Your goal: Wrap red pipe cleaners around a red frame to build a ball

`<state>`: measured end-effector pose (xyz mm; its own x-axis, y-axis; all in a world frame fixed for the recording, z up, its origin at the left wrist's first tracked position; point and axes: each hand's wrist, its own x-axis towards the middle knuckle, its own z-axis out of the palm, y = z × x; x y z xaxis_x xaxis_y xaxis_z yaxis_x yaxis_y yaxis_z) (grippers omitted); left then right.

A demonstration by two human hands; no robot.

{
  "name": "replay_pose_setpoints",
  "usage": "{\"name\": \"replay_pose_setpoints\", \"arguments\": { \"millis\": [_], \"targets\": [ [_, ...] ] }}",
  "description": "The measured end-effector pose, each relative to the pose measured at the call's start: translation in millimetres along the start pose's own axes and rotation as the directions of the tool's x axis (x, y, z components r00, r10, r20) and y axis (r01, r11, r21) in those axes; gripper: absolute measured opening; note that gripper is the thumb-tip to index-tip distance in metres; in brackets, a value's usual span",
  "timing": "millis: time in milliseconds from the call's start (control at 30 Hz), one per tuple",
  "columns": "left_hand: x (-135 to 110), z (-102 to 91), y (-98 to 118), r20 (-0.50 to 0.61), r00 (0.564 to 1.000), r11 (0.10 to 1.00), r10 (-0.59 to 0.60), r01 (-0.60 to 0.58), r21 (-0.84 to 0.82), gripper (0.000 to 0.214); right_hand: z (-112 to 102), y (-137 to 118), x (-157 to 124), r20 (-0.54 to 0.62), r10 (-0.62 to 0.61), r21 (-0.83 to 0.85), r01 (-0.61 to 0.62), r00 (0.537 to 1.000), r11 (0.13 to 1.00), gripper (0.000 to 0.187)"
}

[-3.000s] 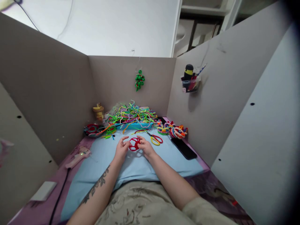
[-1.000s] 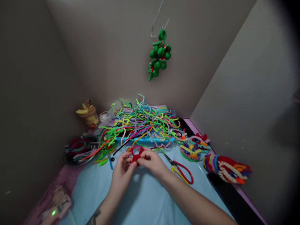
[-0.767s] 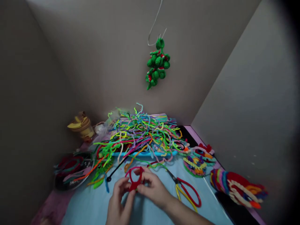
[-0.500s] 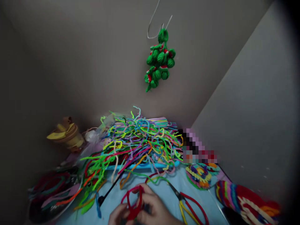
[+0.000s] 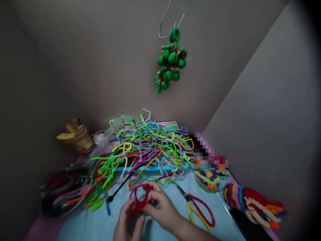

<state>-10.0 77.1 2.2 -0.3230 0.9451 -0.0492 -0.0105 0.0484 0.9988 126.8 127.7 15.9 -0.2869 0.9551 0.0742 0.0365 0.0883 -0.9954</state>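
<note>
A piece of red pipe cleaner bent into loops [image 5: 140, 205] is held between my two hands over the light blue work surface [image 5: 87, 227]. My left hand [image 5: 127, 216] grips its lower left side, thumb and fingers closing on it. From the right, my right hand [image 5: 162, 206] pinches the other side of the loops. The lower part of the piece is partly hidden by the fingers. Just right of my right hand lie scissors [image 5: 187, 197] with red and yellow handles, not touching it. A green pipe cleaner [image 5: 160, 180] runs along the surface beyond the hands.
A heap of coloured pipe cleaners [image 5: 150, 144] overflows a blue tray [image 5: 150, 168]. A dark bowl [image 5: 60, 211] stands left, near a thin black stick [image 5: 120, 189]. Colourful fuzzy pieces [image 5: 208, 179] lie right. Green ornaments [image 5: 173, 58] hang from a wire hook [image 5: 160, 31].
Both hands and the red loops appear slightly higher, with more of the right forearm showing. The right fingers have shifted on the piece. The whole view has moved slightly.
</note>
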Motion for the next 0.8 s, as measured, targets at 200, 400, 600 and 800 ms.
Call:
{"name": "replay_pose_setpoints", "arguments": {
  "millis": [200,400,600,800],
  "targets": [
    [12,-7.8,14,-0.002,1.0,0.997,0.025,-0.025,-0.072,0.05,4,-21,-10,-0.295,-0.158,-0.131,0.124,0.942,0.984,0.019],
    [13,-10.3,19,0.118,0.983,0.987,0.142,-0.15,0.062,0.038,-5,-89,40,-0.131,-0.395,-0.285,0.347,0.909,0.893,0.014],
    [4,-18.8,24,0.455,0.685,0.585,0.569,-0.726,0.361,0.036,29,-110,136,0.337,-0.548,-0.431,0.643,0.766,0.633,0.022],
    [17,-20.2,23,0.643,0.369,0.148,0.671,-0.917,0.371,0.025,80,-95,179,0.811,-0.258,-0.503,0.851,0.526,0.152,0.026]
  ]
}}
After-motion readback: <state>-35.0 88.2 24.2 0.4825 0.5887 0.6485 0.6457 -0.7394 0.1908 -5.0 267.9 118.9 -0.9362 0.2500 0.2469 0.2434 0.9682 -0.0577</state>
